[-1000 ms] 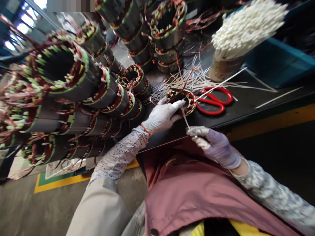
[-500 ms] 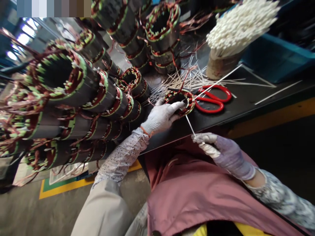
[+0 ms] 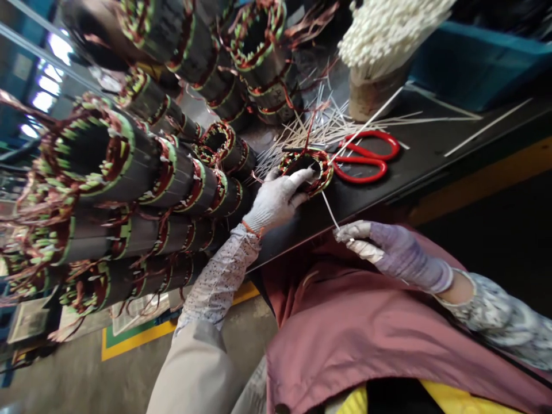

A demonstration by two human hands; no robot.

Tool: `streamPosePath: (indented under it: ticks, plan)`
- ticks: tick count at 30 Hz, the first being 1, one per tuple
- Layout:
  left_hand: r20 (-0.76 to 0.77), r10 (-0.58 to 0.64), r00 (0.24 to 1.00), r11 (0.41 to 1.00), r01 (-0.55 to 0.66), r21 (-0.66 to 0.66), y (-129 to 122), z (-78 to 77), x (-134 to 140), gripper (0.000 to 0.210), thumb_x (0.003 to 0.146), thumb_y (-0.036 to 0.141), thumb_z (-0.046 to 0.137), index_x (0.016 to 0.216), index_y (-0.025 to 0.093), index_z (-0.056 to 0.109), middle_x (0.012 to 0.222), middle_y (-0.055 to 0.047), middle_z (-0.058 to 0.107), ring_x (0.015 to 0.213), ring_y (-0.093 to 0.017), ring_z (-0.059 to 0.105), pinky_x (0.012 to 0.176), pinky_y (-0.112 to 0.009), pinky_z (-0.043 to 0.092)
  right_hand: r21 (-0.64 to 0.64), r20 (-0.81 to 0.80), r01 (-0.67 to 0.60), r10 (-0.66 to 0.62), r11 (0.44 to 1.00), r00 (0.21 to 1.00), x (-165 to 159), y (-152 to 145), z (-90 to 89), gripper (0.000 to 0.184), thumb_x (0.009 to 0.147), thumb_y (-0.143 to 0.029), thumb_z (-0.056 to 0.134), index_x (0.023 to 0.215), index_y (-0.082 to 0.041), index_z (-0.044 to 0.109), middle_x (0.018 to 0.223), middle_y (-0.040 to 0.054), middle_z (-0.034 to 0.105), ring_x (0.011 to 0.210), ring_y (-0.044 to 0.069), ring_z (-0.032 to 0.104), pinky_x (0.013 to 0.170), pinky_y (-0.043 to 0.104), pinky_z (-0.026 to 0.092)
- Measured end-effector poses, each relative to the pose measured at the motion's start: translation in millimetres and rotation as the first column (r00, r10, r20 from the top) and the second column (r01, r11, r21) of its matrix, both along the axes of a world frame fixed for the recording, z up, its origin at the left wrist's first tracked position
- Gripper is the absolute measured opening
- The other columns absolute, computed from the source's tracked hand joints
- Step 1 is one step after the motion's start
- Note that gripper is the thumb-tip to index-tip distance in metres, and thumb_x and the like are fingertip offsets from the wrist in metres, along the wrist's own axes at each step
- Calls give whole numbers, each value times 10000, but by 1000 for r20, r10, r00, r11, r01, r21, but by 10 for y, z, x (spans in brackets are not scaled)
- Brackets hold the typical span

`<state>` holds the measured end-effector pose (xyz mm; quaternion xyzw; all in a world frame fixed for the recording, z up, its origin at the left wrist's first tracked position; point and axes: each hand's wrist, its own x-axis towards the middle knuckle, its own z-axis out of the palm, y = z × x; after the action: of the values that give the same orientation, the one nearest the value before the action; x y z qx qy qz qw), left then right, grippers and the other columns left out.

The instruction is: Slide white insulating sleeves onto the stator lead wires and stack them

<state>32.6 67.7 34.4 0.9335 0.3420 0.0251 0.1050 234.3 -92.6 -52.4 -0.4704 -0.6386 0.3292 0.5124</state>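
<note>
A small wound motor stator (image 3: 326, 172), with red windings and pale green slot liners, sits on the dark bench. My left hand (image 3: 276, 198), in a white glove, grips its near left rim, and the fingers reach over into the bore. From the stator's near side a white cord (image 3: 330, 210) runs down to my right hand (image 3: 390, 250). That hand, in a purple and white glove, pinches the cord's end between thumb and fingers. Another white strand (image 3: 371, 122) slants up from the stator's right side across red-handled scissors (image 3: 364, 179), whose blades are mostly hidden.
Stacked stators (image 3: 172, 178) crowd the left, and more stand behind (image 3: 269, 75). Loose white strands (image 3: 321, 126) lie beyond the small stator. A bundle of white strands (image 3: 388, 34) stands in a brownish holder beside a blue bin (image 3: 478, 63). The bench's front edge runs close to my body.
The whole view has shifted, so the bench items appear slightly higher and further left. Both hands keep their holds, and the cord still stretches between the stator and my right hand.
</note>
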Motion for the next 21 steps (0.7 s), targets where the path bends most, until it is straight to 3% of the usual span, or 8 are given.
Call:
streamPosePath:
  ticks: [7,15,21]
  plan:
    - [49,-40,998,997,36,62,82,-87,-71,453,955,215,597,1408,237,616,1373,-47,718,1313,-228,638,1231,-437,383,-66,-125,-57,49,996,991,32,-85,-37,167,896,-324,675,1023,-311,782,1035,11,798,961,217,774,888,328,672]
    - [40,-71,997,995,69,67,115,-56,-76,442,949,217,569,1387,216,626,1402,-62,701,1333,-216,632,1231,-420,404,-51,-115,8,-13,999,993,-38,-72,-74,136,903,-298,644,973,-274,758,933,19,788,830,184,757,751,287,654]
    - [99,-2,995,998,-5,68,59,-115,-69,477,935,229,606,1411,251,608,1349,-62,728,1317,-235,639,1221,-448,423,-35,-150,110,-114,993,982,-159,313,57,160,925,-340,643,947,-228,755,895,33,782,796,174,736,801,319,638]
